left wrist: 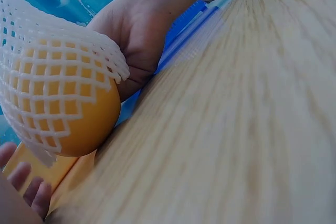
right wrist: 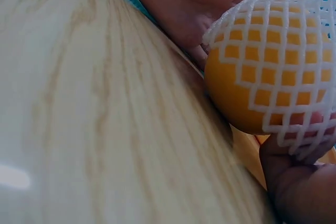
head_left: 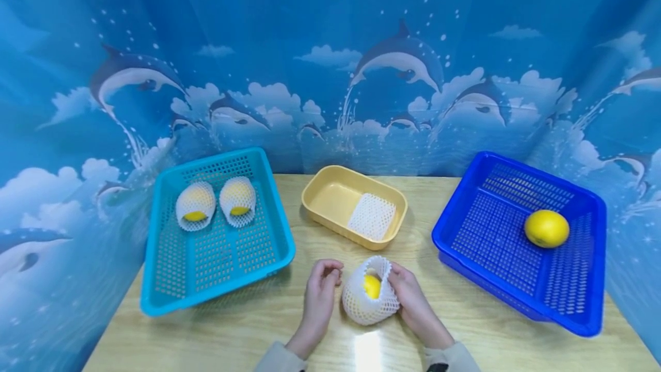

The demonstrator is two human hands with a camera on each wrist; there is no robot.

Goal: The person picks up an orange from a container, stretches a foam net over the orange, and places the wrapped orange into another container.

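Note:
A white foam fruit net (head_left: 369, 303) is stretched around a round yellow-orange fruit (head_left: 372, 286) at the front middle of the table. Its mouth faces up, and part of the fruit stays bare underneath in the left wrist view. My right hand (head_left: 411, 302) pinches the net's rim on the right; in the right wrist view a fingertip shows through the mesh. Just left of the net, my left hand (head_left: 321, 294) hovers with loosely bent fingers (left wrist: 38, 195), apart from it and holding nothing.
Two netted fruits (head_left: 196, 205) lie in the turquoise basket (head_left: 217, 290) at left. A tan tray (head_left: 330, 222) behind my hands holds flat foam nets (head_left: 372, 216). One bare fruit (head_left: 547, 228) sits in the blue basket (head_left: 485, 283) at right. A dolphin-print curtain (head_left: 310, 27) hangs behind.

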